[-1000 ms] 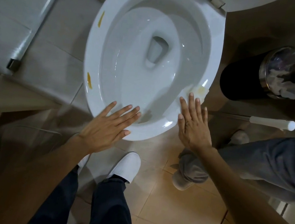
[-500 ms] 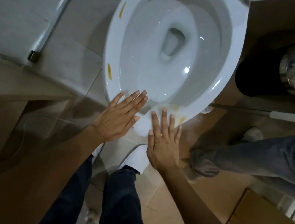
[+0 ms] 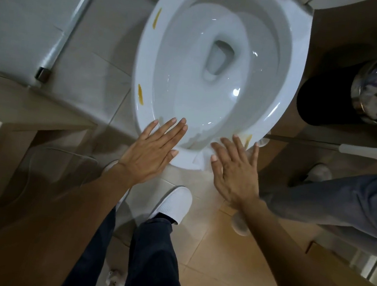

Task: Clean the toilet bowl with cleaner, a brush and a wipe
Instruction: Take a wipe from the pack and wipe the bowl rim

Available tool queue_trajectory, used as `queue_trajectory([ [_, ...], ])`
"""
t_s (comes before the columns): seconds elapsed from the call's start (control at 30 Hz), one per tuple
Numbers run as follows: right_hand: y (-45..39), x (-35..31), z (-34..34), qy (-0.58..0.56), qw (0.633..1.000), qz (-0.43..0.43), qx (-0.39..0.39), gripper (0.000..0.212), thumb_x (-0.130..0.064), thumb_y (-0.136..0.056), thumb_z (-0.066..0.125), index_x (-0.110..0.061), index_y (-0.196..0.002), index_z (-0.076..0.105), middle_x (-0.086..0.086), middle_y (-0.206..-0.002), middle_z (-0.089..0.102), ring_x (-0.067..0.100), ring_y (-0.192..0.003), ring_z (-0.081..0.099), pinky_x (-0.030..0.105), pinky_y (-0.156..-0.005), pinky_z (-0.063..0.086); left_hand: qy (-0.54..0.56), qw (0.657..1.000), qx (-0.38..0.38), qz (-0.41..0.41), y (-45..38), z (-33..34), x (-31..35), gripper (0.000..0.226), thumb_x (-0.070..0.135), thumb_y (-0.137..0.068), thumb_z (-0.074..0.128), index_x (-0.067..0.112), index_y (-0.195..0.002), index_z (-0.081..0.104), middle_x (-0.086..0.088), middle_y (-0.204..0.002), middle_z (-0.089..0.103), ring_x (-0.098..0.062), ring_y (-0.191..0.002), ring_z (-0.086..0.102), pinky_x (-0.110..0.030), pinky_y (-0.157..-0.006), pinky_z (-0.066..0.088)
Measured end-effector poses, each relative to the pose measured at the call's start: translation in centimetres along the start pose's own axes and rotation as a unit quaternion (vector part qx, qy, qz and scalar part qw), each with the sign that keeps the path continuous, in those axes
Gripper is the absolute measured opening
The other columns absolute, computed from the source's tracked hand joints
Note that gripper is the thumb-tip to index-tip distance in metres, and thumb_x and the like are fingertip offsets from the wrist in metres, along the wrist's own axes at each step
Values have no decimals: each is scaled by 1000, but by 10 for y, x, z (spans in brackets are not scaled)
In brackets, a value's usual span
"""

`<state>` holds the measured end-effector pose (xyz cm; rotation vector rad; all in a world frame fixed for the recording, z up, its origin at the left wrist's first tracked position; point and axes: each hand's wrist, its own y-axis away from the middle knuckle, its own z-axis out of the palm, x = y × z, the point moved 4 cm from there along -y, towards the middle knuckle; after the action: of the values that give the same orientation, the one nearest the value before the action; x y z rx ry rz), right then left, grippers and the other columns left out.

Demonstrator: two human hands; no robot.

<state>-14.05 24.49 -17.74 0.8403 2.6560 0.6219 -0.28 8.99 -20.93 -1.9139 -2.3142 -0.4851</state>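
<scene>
Since half a second ago the right hand (image 3: 236, 172) has slid rightward along the near rim of the toilet bowl (image 3: 294, 68), fingers straight and spread over a white wipe (image 3: 201, 157), while the left hand (image 3: 153, 148) stays flat beside it, holding nothing. Yellow smears (image 3: 140, 94) remain on the left rim and one at the right fingertips, so wiping looks only partly done; the brush (image 3: 369, 152) lies on the floor at right.
</scene>
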Motion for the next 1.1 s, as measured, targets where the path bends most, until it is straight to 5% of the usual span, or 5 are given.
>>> queue_trajectory([
  [0.3, -4, -32, 5, 18, 998, -53, -17, 62, -57, -97, 10, -28, -138, 47, -6, -137, 51, 17, -137, 35, 53, -117, -9, 1, 1000, -6, 6, -2, -1, -2, 57, 33, -101, 20, 10, -152, 16, -5, -159, 12, -19, -146, 10, -41, -117, 9],
  [0.43, -10, 8, 0, 36, 999, -10, 9, 61, -55, -98, 13, -26, -139, 46, -2, -145, 45, 21, -144, 27, 55, -117, -6, -3, 1000, -6, 3, 0, 0, -2, 56, 33, -101, 17, 11, -153, 14, -3, -160, 11, -18, -147, 10, -41, -117, 9],
  [0.7, 11, -19, 30, -4, 998, 60, 5, 59, -49, -99, 6, -29, -153, -10, -3, -159, -19, 20, -146, -21, 43, -114, -24, 8, 1000, -10, 17, 0, 0, -5, 57, 34, -101, 17, 9, -152, 13, -5, -160, 11, -17, -147, 9, -39, -118, 7],
  [0.9, 20, -42, 42, -35, 997, 75, 12, 57, -38, -104, 19, -31, -152, -10, -5, -158, -22, 18, -145, -25, 40, -111, -28, -2, 1000, -19, 7, 19, -7, -31, 57, 33, -101, 21, 8, -152, 17, -6, -159, 14, -19, -146, 14, -42, -117, 12],
  [1.1, 20, -79, 50, -70, 996, 46, 15, 58, -38, -102, 19, -32, -151, -12, -5, -159, -20, 17, -146, -22, 46, -116, -16, -23, 998, -49, 31, 27, -12, -50, 57, 35, -101, 17, 9, -152, 16, -7, -159, 12, -19, -146, 14, -37, -117, 9],
])
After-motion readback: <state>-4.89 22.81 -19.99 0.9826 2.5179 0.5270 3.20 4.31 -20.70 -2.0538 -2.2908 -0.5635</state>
